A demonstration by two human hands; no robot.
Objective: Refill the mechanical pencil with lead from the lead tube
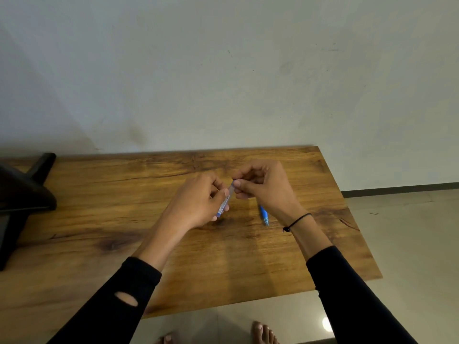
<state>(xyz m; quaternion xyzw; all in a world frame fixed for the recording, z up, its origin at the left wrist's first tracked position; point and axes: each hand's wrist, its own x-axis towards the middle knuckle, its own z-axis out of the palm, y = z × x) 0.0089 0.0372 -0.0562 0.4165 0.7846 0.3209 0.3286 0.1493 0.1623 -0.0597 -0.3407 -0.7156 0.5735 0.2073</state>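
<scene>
Bare toes (pixel 264 332) show at the near edge, on the floor below the tabletop (pixel 99 194), and 2 black sleeves (pixel 116 301) reach up from there. Over the middle of the wood the left hand (pixel 198 199) is closed round the lead tube (pixel 224 201), a small clear tube with a blue base; its long axis runs from near-left, where the base pokes out below the hand, up to far-right, where the top end meets the right hand (pixel 263 184). The right fingers (pixel 238 183) are pinched shut on that top end, thumb against forefinger; whether they grip a cap or a lead I cannot tell, it is too small. The pencil (pixel 264 216), blue, lies on the tabletop just beside the right wrist, partly hidden under it, long axis running near to far with a slight lean to the left at its far end. Neither hand touches it. So the tube is held by both hands, and the pencil sits to the near-right of the pinch, closer to the right hand than the left. My judgement: the tube is being opened or a lead drawn out, and the refill proper is not yet begun. The right hand would have the shorter way to the pencil. A black band (pixel 296 220) circles the right wrist.
</scene>
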